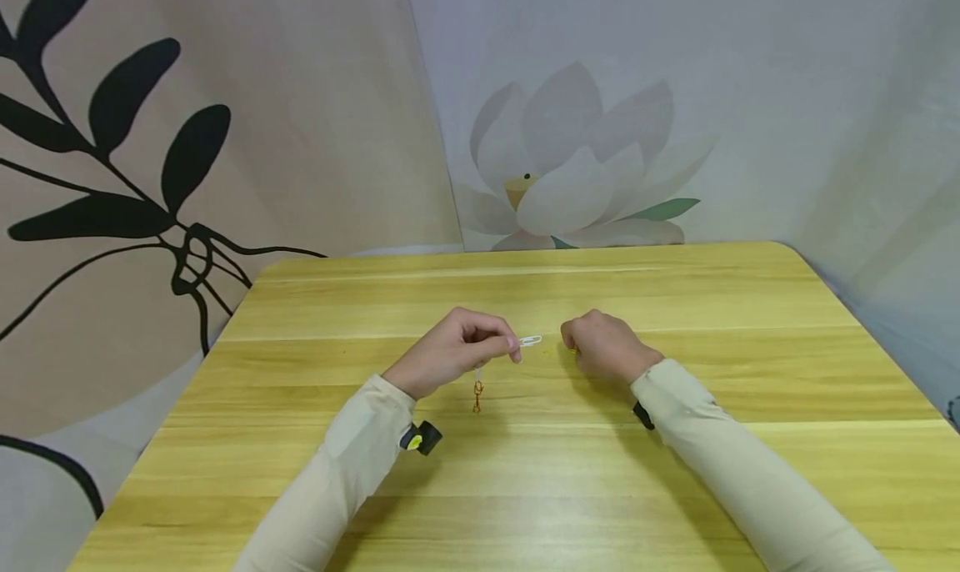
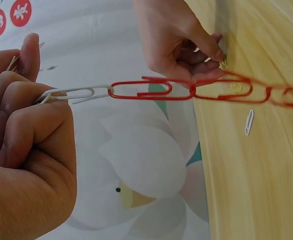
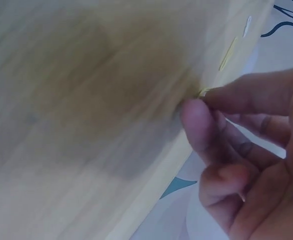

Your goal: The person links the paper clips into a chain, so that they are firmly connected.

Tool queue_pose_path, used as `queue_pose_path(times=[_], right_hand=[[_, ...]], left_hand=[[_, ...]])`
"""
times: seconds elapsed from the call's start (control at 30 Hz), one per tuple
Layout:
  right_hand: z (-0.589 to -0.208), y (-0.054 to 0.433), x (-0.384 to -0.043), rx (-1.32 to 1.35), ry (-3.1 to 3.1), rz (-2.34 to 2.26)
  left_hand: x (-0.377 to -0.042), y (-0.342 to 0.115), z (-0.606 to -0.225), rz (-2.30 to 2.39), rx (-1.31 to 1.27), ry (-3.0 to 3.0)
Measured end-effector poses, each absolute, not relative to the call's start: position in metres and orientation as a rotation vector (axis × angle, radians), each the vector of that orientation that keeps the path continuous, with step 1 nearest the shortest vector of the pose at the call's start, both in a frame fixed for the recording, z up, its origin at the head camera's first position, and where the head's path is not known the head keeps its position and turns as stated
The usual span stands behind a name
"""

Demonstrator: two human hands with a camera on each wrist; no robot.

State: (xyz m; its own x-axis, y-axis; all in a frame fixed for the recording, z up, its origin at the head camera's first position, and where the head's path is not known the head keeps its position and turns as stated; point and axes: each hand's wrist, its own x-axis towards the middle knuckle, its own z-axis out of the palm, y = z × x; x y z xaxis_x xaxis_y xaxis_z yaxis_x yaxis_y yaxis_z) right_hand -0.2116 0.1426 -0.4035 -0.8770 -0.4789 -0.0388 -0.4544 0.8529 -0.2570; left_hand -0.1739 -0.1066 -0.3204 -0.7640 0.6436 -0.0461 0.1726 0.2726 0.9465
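Sleeves: pale cuffs (image 1: 330,464) reach in from the near side, one on each arm, with a small camera (image 1: 429,437) under the left wrist, seemingly angled so that it looks along the fingers.
Paper-clip chain: a white top clip (image 2: 76,91) with red clips (image 2: 192,90) linked below it, at least three; it dangles below the left hand, and its own weight probably draws it into that line.
Left hand: raised over the table, this hand (image 1: 457,351) has its fingers curled round the white top clip, a hold that seems meant to let the links hang free. Something thin and pale also shows by thumb and forefinger; I cannot tell what.
Right hand: low at the tabletop, this hand (image 1: 606,345) pinches a yellow paper clip (image 3: 204,93) between thumb and fingertip, likely because wire so thin gives little else to grip. Whether the clip has left the wood, I cannot tell.
Loose clips: a white paper clip (image 2: 249,122) and another yellow one (image 3: 228,53) lie flat between the hands, near both, I'd judge within easy reach.
Tabletop: yellowish wood-grain boards (image 1: 570,480), under everything.
Backdrop: hanging cloth beyond the far edge, printed with a pale lotus (image 1: 570,180) and, leftward, black leaves (image 1: 131,97).
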Motion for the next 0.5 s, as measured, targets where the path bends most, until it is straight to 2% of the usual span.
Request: queue_pose_path(times=[0.5], right_hand=[[-0.4002,0.1441,-0.2080,-0.749,2.928,-0.525]], left_hand=[[-0.1748,-0.1066,-0.3224,1.501,0.707,2.131]])
